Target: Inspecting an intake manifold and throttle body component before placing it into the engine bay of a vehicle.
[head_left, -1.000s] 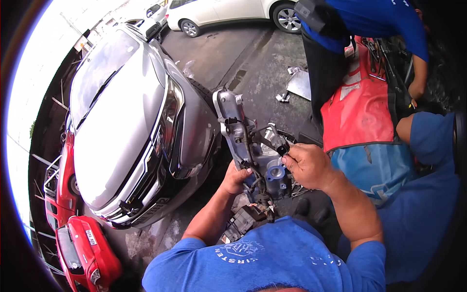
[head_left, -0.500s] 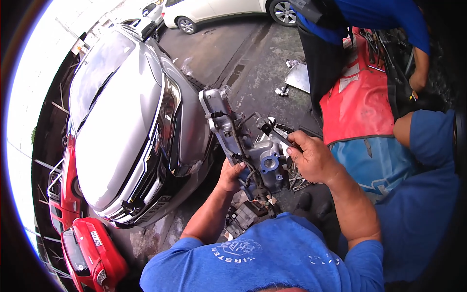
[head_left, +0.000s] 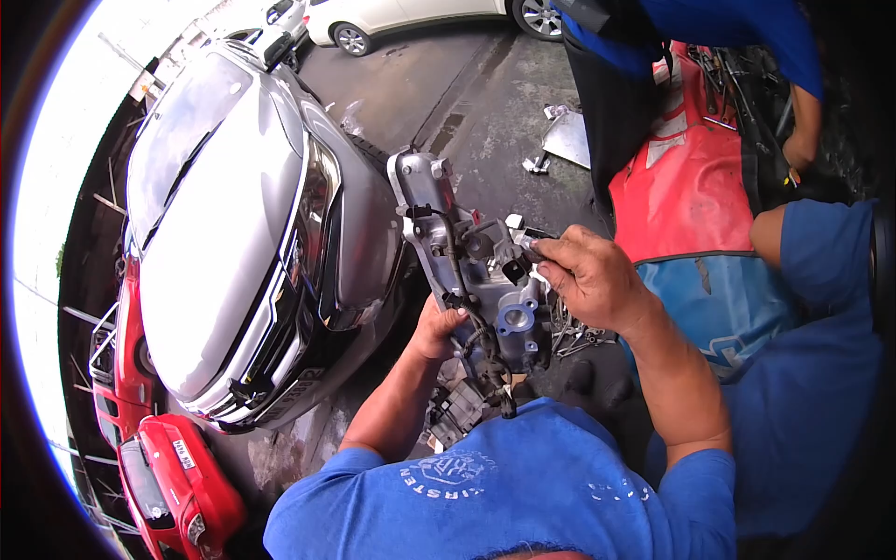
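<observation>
I hold a grey cast-metal engine part (head_left: 425,173) upright, with a black wiring harness (head_left: 453,266) along it and a round flanged port (head_left: 515,317) low on its right. My left hand (head_left: 439,327) grips its left side, thumb over the front near the harness. My right hand (head_left: 588,280) is closed at the upper right of the part, pinching a small dark-and-silver item (head_left: 529,238) beside a black connector (head_left: 513,269); I cannot make out what that item is.
A silver car (head_left: 215,261) stands close left, red cars (head_left: 187,476) behind it, a white car (head_left: 411,19) beyond. At right, co-workers in blue (head_left: 709,19) (head_left: 821,261) are beside a red-and-blue cover (head_left: 681,215) bearing tools (head_left: 719,93). A metal sheet (head_left: 565,140) and loose parts (head_left: 453,415) lie on the ground.
The metal part and both my hands have shifted up and slightly left. My right hand has risen along the part, its fingers now higher and more over the connector.
</observation>
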The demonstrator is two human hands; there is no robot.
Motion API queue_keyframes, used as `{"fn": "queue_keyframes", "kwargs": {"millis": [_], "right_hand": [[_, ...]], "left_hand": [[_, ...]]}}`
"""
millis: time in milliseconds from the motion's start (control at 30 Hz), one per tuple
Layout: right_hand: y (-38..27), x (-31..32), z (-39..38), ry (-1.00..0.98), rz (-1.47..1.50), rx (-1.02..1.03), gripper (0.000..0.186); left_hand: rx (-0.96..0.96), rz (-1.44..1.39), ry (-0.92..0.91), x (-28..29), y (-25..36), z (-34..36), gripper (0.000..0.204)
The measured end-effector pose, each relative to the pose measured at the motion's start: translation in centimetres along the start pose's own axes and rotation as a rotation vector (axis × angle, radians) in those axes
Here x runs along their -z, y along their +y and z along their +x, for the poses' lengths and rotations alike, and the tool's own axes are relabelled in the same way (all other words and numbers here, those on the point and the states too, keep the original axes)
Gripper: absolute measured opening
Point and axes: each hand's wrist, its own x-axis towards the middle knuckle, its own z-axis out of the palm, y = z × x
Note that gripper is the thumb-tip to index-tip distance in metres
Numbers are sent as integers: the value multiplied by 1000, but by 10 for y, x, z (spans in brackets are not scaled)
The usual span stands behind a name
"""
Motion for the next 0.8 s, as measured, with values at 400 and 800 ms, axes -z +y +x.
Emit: {"fn": "queue_keyframes", "kwargs": {"millis": [400, 800], "right_hand": [[19, 5, 15, -33, 20, 119, 24], [22, 23, 10, -59, 18, 222, 24]], "left_hand": [[33, -65, -47, 17, -9, 8, 89], [24, -50, -67, 30, -21, 10, 89]]}}
